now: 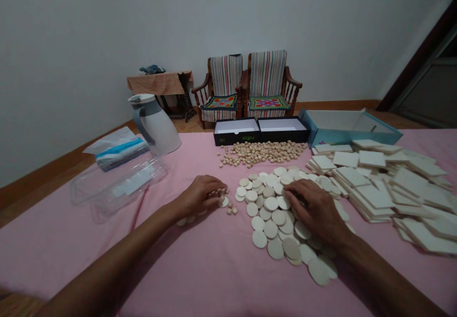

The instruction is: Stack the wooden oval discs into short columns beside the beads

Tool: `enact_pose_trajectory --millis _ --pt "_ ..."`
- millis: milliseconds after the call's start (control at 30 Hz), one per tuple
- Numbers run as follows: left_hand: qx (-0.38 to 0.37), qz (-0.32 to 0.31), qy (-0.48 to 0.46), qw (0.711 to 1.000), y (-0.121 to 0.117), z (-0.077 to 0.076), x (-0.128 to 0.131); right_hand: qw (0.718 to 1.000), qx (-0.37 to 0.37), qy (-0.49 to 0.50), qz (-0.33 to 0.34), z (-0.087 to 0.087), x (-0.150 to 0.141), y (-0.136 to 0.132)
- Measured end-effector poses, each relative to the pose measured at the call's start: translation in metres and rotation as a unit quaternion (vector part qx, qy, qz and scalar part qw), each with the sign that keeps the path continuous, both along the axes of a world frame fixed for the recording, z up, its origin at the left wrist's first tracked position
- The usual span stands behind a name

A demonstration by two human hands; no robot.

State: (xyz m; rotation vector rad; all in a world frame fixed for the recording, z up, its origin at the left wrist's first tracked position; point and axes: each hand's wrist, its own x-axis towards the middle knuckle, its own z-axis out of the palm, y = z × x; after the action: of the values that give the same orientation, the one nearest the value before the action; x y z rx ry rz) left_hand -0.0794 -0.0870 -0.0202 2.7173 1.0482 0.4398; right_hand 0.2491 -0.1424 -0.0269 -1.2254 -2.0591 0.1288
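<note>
Head view: your left grip is curled around a few small wooden pieces, with a single disc showing at its fingertips and other discs partly hidden beneath it. Three or so loose pieces lie just right of it on the pink-covered tabletop. Your right grip rests bent over the disc pile, which spreads out to its left and toward you; you cannot tell whether it pinches a disc. Beyond and between both grips lies a heap of pieces.

Expect the discs to be light, stiff and apt to slide over one another; lift one by opposite rim edges. The pieces look hard and likely roll, so pinch their sides. Most discs lie flat, some tilted on neighbours; being round, they have no long axis. The pieces are too small to read one.
</note>
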Motion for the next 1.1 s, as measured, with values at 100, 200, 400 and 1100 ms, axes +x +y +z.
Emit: enact_pose_trajectory --millis 100,200,400,1100 --pt "-0.006 -0.019 0.036 0.999 0.003 0.002 0.006 1.000 -0.002 0.002 0.001 0.000 0.000 0.000" --pt "-0.005 -0.019 0.061 0.998 0.008 0.002 0.012 1.000 -0.004 0.006 0.002 0.000 0.000 0.000" --pt "-0.003 -0.027 0.086 0.996 0.018 0.001 0.022 1.000 -0.006 0.009 0.009 -0.001 0.001 0.001" --pt "0.012 0.179 -0.118 0.977 0.096 0.000 0.042 1.000 -0.018 0.008 0.016 0.000 0.002 0.001"
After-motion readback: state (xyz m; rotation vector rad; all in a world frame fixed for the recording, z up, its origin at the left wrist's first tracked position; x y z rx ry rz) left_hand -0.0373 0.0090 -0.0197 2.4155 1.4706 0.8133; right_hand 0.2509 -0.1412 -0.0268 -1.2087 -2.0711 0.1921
